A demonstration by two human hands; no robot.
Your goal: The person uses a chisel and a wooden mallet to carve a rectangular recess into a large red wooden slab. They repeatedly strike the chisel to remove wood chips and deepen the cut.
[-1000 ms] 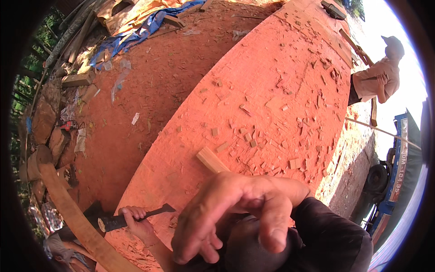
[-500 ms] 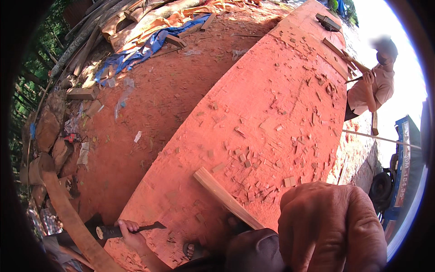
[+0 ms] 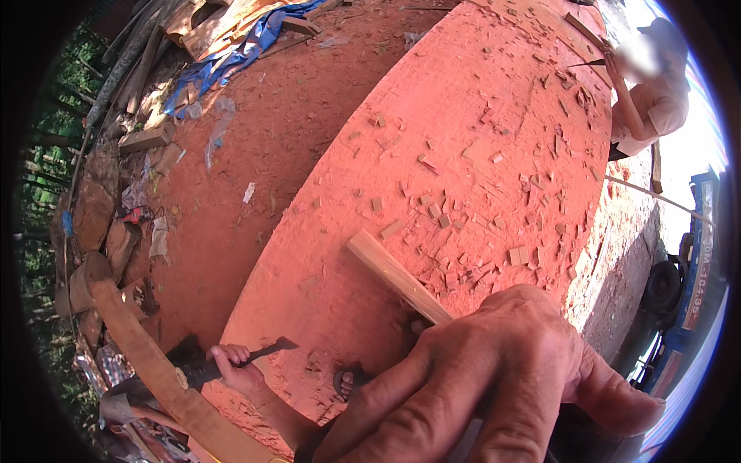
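My left hand (image 3: 235, 366) is closed around a chisel (image 3: 266, 351), its dark blade pointing right over the reddish wooden slab (image 3: 309, 262). Part of the chisel's handle is hidden behind a long curved piece of wood (image 3: 143, 347). Large and close to the camera, my right hand (image 3: 486, 370) shows its back, fingers stretched out and thumb spread to the right. Nothing shows in it. Beyond it, a squared wooden bar (image 3: 397, 276) lies on the slab, its near end covered by the hand. A sandalled foot (image 3: 349, 380) rests on the slab between my hands.
Wood chips (image 3: 434, 210) are scattered over the slab. At the far right another person (image 3: 656, 104) holds a thin dark tool beside a piece of wood. A blue vehicle (image 3: 698, 255) stands at the right. Logs, stones and a blue tarp (image 3: 231, 58) line the left.
My right hand has swung left and its curled fingers have stretched out, with the thumb apart. The view has shifted, so the slab sits higher. My left hand keeps the chisel.
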